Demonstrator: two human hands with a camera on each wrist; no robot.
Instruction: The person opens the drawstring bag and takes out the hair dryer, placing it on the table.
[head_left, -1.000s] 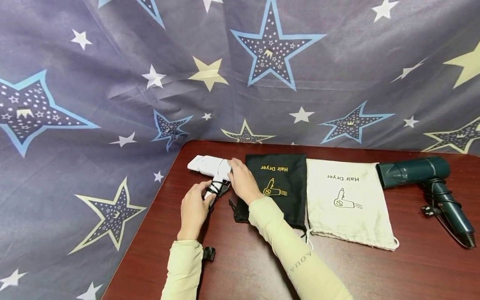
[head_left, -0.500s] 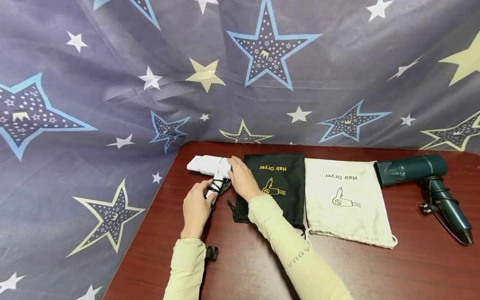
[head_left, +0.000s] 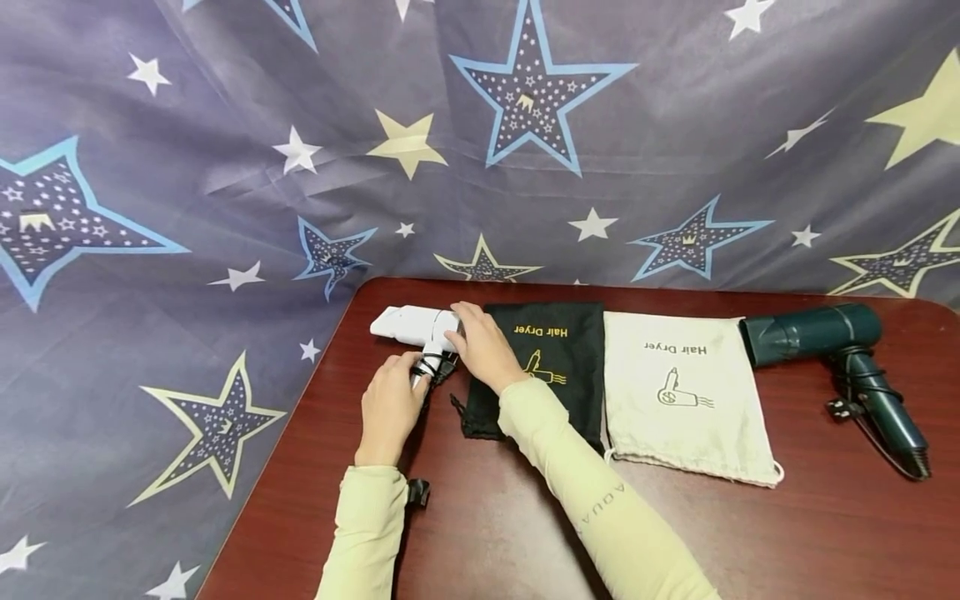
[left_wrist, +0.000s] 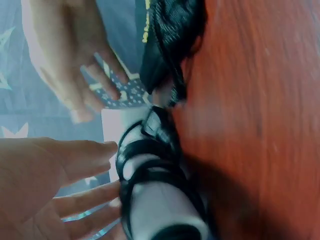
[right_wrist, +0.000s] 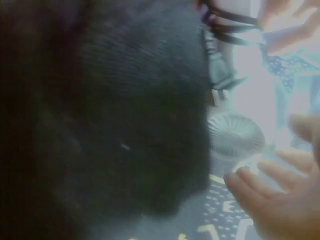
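Observation:
A white hair dryer (head_left: 420, 325) lies at the back left of the table, nozzle to the left, its black cord (left_wrist: 150, 172) wound round the handle. My left hand (head_left: 392, 404) is at that handle, thumb on one side and fingers on the other. The left wrist view shows the thumb tip right at the cord, with some fingertips hidden behind the handle. My right hand (head_left: 483, 346) rests beside the dryer's rear end, fingers extended. In the right wrist view its fingertips are close to the ribbed round intake (right_wrist: 237, 135).
Right of the dryer lies a black drawstring bag (head_left: 577, 408) marked "Hair Dryer", partly under my right forearm. A cream drawstring bag (head_left: 682, 433) lies against it. Further right is a dark green hair dryer (head_left: 810, 333) with a wound cord. A star-patterned cloth (head_left: 622, 167) hangs behind the table.
My right hand's thumb has shifted slightly up along the rear of the white hair dryer. The left hand and dryer stay in place; the view itself drifts a little.

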